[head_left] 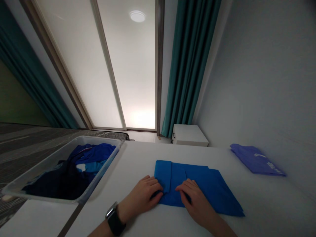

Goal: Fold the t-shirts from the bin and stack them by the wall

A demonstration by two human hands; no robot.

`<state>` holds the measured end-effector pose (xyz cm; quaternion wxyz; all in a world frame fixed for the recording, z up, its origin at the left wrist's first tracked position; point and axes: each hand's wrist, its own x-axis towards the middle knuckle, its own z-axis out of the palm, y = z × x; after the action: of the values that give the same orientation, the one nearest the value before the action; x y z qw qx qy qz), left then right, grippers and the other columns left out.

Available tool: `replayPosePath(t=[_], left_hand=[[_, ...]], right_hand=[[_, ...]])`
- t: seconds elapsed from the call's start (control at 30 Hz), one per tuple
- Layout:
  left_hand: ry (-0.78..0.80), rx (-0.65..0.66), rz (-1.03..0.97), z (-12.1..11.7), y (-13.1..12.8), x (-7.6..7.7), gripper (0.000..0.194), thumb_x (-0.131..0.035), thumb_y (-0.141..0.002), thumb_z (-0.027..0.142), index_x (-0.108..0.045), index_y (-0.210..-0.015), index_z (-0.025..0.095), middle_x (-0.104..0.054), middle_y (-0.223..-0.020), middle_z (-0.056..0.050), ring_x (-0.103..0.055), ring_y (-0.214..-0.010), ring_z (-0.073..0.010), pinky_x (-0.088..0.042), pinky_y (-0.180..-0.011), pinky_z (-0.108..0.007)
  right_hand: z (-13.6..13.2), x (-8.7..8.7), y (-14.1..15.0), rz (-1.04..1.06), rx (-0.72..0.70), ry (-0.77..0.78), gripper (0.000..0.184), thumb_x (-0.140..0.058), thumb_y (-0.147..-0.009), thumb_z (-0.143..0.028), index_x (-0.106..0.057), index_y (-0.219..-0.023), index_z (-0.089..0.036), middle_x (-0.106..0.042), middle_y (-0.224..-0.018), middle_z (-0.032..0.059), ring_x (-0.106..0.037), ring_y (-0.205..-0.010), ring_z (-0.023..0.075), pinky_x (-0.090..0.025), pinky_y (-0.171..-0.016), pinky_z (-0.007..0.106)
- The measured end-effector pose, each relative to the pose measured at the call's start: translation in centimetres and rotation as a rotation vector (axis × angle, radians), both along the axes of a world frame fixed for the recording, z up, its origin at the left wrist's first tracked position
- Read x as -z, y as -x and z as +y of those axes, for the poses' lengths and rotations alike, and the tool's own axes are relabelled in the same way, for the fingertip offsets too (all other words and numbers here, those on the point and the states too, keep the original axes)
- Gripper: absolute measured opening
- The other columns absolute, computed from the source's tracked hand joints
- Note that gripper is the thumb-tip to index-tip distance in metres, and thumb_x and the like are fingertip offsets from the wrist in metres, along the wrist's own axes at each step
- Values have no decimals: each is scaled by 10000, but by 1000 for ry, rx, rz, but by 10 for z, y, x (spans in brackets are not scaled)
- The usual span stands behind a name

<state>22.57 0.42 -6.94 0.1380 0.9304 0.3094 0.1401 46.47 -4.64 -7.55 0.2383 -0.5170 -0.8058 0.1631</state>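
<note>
Flat on a white table (138,161), a bright blue cloth garment (204,184) lies folded into overlapping panels, its smooth, thin fabric showing straight creased edges and an angled corner. The left hand (140,197), a black watch (115,219) on its wrist, and the right hand (197,202) rest on the folds, their fingers (188,188) released and pressed flat, gripping nothing. Left of the garment, a white plastic tray (46,161) holds heaped dark and blue clothes (74,174); right of it lies a folded periwinkle garment (256,161).
</note>
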Motion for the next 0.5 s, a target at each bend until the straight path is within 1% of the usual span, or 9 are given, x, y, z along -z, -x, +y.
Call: replayPosePath(t=[0.07,0.13,0.23,0.33,0.4,0.5], left_hand=[[15,0,-3,2,3,-2,78,-518,-930,211,-590,-948,233,-658,-890,1,-592,-874,-172,-379,-786,-303],[39,3,11,3,6,-5,72,-569,-899,213,-588,-965,236,-662,-901,5,-597,-878,-175,-385,-791,-300],[85,-12,31,4,8,-8,178,-659,-838,236,-585,-1000,243,-667,-910,10,-608,-861,-181,-397,-790,-297],[115,-31,47,4,8,-9,212,-698,-815,269,-584,-991,238,-668,-899,8,-615,-844,-188,-411,-790,-297],[119,-31,55,4,8,-8,202,-701,-815,268,-581,-974,234,-671,-899,8,-620,-846,-190,-417,-794,-297],[112,-30,56,4,8,-6,211,-702,-813,258,-576,-982,238,-676,-918,10,-626,-858,-193,-423,-810,-301]], right_hand=[[6,-5,-1,-9,25,24,225,-429,-943,-109,-627,-957,-215,-661,-934,33,-587,-934,204,-408,-925,404],[10,-8,1,-49,-22,35,223,-451,-937,-103,-620,-1010,-228,-656,-970,28,-590,-931,202,-427,-878,380],[15,-9,13,-154,-94,-4,240,-560,-882,-95,-601,-1065,-244,-638,-1020,21,-591,-941,210,-433,-851,366],[20,-4,26,-285,-112,-121,187,-638,-844,-113,-593,-986,-226,-625,-980,18,-585,-906,216,-431,-806,350],[23,2,31,-366,-143,-231,125,-620,-859,-100,-576,-889,-214,-615,-911,10,-573,-847,203,-419,-765,331],[25,11,29,-418,-183,-359,169,-557,-879,-47,-539,-824,-206,-592,-843,-1,-548,-779,183,-398,-731,315]])
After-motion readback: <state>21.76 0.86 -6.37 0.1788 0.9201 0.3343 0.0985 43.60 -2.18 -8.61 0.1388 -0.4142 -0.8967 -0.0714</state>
